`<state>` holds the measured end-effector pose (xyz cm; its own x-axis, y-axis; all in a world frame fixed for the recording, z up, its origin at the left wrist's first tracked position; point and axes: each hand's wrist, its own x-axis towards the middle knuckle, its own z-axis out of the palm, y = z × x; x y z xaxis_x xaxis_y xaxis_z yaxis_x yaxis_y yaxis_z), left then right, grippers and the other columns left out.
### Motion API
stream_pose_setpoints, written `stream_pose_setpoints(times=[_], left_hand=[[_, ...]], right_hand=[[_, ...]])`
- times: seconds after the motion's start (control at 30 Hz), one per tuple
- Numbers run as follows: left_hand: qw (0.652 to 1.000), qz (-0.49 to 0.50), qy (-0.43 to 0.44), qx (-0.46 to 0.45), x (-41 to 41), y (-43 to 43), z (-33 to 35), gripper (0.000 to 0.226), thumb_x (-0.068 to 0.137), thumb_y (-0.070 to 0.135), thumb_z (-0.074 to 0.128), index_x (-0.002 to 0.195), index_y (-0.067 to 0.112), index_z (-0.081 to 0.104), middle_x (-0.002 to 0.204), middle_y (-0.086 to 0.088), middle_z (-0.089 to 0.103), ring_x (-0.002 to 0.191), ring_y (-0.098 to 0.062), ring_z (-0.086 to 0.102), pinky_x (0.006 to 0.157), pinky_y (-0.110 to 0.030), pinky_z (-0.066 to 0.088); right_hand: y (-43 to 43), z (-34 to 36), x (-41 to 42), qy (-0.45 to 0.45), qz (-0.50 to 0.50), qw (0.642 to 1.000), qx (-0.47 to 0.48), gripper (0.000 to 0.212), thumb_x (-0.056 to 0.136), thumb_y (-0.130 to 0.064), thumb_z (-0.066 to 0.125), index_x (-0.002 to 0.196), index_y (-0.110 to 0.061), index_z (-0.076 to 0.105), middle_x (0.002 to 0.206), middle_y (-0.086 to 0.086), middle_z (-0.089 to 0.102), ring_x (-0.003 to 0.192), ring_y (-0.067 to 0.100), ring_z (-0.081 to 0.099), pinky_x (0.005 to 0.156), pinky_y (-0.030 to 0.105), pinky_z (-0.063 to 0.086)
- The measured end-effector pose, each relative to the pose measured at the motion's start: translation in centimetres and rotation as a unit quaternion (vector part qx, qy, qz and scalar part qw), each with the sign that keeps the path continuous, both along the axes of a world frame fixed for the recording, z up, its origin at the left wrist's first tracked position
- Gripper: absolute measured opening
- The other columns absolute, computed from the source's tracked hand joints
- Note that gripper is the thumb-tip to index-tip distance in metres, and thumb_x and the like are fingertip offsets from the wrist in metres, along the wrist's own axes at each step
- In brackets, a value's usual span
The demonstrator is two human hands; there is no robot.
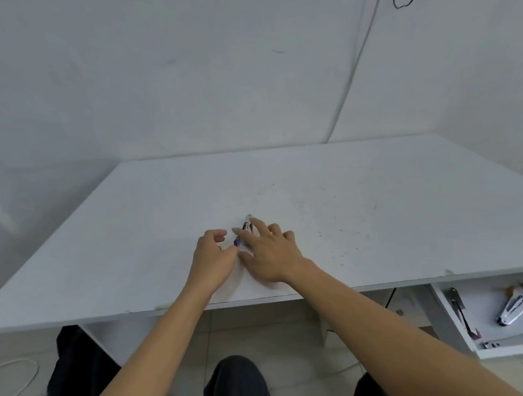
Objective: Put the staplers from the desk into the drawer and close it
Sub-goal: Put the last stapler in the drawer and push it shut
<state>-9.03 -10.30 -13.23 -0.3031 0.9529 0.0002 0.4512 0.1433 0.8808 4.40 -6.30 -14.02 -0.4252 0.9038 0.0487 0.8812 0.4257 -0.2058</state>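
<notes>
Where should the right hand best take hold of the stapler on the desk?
Probably across its long sides near the middle, coming from above. The stapler lies flat on the desk, its length pointing away from the person, and the right hand already spreads over it. The left hand is by its near end.
</notes>
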Motion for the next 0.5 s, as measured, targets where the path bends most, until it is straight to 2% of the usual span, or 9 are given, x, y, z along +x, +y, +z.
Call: stream_pose_setpoints(times=[0.07, 0.13, 0.23, 0.27, 0.37, 0.43, 0.5], left_hand=[[1.000, -0.013, 0.020, -0.011, -0.1, 0.2, -0.4, 0.044, 0.088, 0.023, 0.061, 0.130, 0.022, 0.048, 0.132, 0.002, 0.050, 0.112, -0.014, 0.049, 0.087, -0.029, 0.041], [0.998, -0.030, 0.042, -0.020, 0.2, 0.3, -0.7, 0.042, 0.088, 0.021, 0.058, 0.129, 0.024, 0.050, 0.135, 0.002, 0.049, 0.121, -0.017, 0.047, 0.094, -0.031, 0.040], [0.996, -0.057, 0.057, -0.026, 1.4, 0.6, -0.8, 0.040, 0.088, 0.020, 0.056, 0.127, 0.026, 0.052, 0.136, 0.001, 0.048, 0.127, -0.019, 0.043, 0.095, -0.033, 0.038], [0.996, -0.067, 0.059, -0.026, 2.0, 0.7, -0.7, 0.040, 0.088, 0.020, 0.056, 0.127, 0.025, 0.052, 0.137, 0.000, 0.048, 0.127, -0.019, 0.043, 0.095, -0.033, 0.038], [0.992, -0.107, 0.059, -0.030, 4.9, 1.1, -0.5, 0.039, 0.089, 0.021, 0.055, 0.128, 0.025, 0.051, 0.136, 0.002, 0.048, 0.126, -0.018, 0.043, 0.094, -0.032, 0.038], [0.987, -0.147, 0.061, -0.033, 7.6, 1.3, -0.4, 0.039, 0.088, 0.021, 0.055, 0.127, 0.026, 0.051, 0.135, 0.002, 0.049, 0.125, -0.017, 0.043, 0.095, -0.032, 0.039], [0.978, -0.190, 0.077, -0.028, 11.0, 1.3, -0.5, 0.039, 0.088, 0.022, 0.056, 0.127, 0.026, 0.053, 0.133, 0.002, 0.050, 0.124, -0.016, 0.045, 0.095, -0.030, 0.038]], right_hand=[[-0.2, -0.4, 0.5, 0.026, -0.004, 0.998, 0.053, 0.049, 0.098, -0.051, 0.030, 0.141, -0.032, 0.042, 0.154, 0.001, 0.038, 0.126, 0.029, 0.045, 0.099, 0.047, 0.037], [-0.5, -0.7, 1.9, 0.080, -0.016, 0.992, 0.097, 0.038, 0.099, -0.043, 0.040, 0.124, -0.019, 0.055, 0.136, 0.002, 0.051, 0.108, 0.026, 0.054, 0.090, 0.041, 0.046], [-1.1, -0.8, 5.0, 0.125, -0.061, 0.983, 0.118, 0.016, 0.096, -0.016, 0.047, 0.110, -0.015, 0.053, 0.116, 0.008, 0.053, 0.088, 0.027, 0.054, 0.075, 0.039, 0.050], [-1.3, -0.5, 6.1, 0.140, -0.080, 0.981, 0.108, 0.016, 0.093, -0.007, 0.046, 0.106, -0.016, 0.049, 0.110, 0.009, 0.052, 0.082, 0.026, 0.054, 0.071, 0.039, 0.051], [-1.5, 0.7, 9.8, 0.244, -0.149, 0.958, -0.003, 0.016, 0.091, -0.006, 0.045, 0.102, -0.019, 0.045, 0.091, 0.009, 0.059, 0.071, 0.021, 0.056, 0.060, 0.033, 0.047], [-1.8, 1.8, 12.7, 0.386, -0.219, 0.888, -0.119, 0.013, 0.089, -0.010, 0.052, 0.101, -0.015, 0.050, 0.078, 0.008, 0.069, 0.057, 0.016, 0.060, 0.052, 0.027, 0.045], [-2.8, 2.7, 15.7, 0.525, -0.255, 0.779, -0.227, 0.011, 0.088, -0.004, 0.059, 0.098, -0.008, 0.055, 0.080, 0.013, 0.074, 0.056, 0.016, 0.067, 0.057, 0.028, 0.056]])
